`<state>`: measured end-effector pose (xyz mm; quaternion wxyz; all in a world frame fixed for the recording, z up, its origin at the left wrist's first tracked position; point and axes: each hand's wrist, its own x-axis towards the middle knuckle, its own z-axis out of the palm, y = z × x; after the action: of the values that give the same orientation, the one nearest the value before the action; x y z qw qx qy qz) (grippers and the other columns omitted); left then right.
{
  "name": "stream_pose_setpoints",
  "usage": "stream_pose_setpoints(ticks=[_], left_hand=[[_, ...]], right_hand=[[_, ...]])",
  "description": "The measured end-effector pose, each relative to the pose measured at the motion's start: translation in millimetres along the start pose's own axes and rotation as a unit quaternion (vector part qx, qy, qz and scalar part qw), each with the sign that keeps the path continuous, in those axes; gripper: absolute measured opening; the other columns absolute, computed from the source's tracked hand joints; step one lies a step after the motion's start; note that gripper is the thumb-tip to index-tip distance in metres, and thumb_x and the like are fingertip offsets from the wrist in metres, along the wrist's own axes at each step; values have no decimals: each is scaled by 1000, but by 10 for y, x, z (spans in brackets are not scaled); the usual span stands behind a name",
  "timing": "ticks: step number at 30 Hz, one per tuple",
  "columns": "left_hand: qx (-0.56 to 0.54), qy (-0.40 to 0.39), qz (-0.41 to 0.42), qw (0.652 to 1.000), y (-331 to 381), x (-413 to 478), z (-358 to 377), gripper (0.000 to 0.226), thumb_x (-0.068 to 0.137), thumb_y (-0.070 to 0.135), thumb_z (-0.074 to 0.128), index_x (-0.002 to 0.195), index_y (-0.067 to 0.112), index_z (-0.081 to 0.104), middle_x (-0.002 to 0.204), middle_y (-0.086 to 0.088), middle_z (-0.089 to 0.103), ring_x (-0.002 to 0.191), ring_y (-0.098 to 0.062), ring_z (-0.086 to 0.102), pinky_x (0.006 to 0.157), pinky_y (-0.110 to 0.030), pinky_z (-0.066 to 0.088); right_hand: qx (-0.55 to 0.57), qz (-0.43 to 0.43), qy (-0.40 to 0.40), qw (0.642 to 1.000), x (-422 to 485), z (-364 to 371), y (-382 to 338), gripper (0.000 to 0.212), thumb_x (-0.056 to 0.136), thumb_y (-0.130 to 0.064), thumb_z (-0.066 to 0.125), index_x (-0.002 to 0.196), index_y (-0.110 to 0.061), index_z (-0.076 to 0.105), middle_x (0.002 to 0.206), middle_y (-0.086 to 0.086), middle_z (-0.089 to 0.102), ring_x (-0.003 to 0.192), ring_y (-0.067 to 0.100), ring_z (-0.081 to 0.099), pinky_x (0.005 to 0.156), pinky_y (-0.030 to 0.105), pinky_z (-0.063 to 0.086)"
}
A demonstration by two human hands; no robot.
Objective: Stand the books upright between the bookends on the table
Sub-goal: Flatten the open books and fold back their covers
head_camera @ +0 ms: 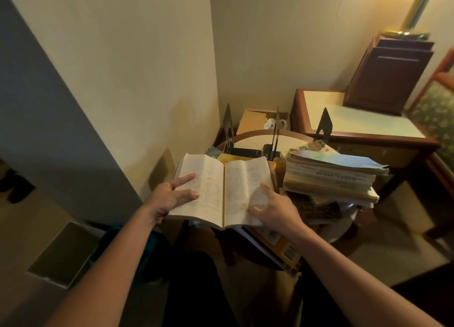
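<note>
Book: the book (223,191) lay open in my two hands, over the near left of the table (258,134), near of the bookends and not yet standing.
Left hand: my left hand (172,194) held the left half, two digits laid straight on the page; the rest were hidden beneath.
Right hand: my right hand (275,209) pinched the right half, thumb and forefinger on the page.
Handling: a paperback, judged light and limp. The soft pages would fan or crease. I judged it best closed first, then gripped across the spine and fore-edge.
Bookends: three black bookends (276,130) stood at the far side. The gap between the left and middle ones looked open.
Obstruction: a flat stack (331,174) filled the right of the table, just near of the right bookend. A yellow book (282,245) and others lay flat under mine, overhanging the near edge.
Surroundings: a box (253,118) sat beyond the table. A side table (356,120) at far right bore a dark rack (388,73).
</note>
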<state>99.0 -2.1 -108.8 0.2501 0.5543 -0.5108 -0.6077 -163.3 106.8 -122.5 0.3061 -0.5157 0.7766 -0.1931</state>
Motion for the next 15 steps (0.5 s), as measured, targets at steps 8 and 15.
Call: stream_pose_setpoints(ticks=[8,15], left_hand=[[135,9,65,989,185,-178,94,61,74,23,87,126,46,66,137,2,52,114,-24,59,85,-40,61],[192,-1,162,968,463,-313,551,86,95,31,65,156,50,8,124,11,48,102,-17,62,75,-34,60]], right_hand=[[167,-49,3,985,-30,-172,-126,53,92,-14,66,138,-38,52,141,3,48,108,18,59,67,25,60],[201,-120,42,971,-16,-314,-360,73,96,2,52,154,-37,31,159,6,34,95,4,54,60,16,55]])
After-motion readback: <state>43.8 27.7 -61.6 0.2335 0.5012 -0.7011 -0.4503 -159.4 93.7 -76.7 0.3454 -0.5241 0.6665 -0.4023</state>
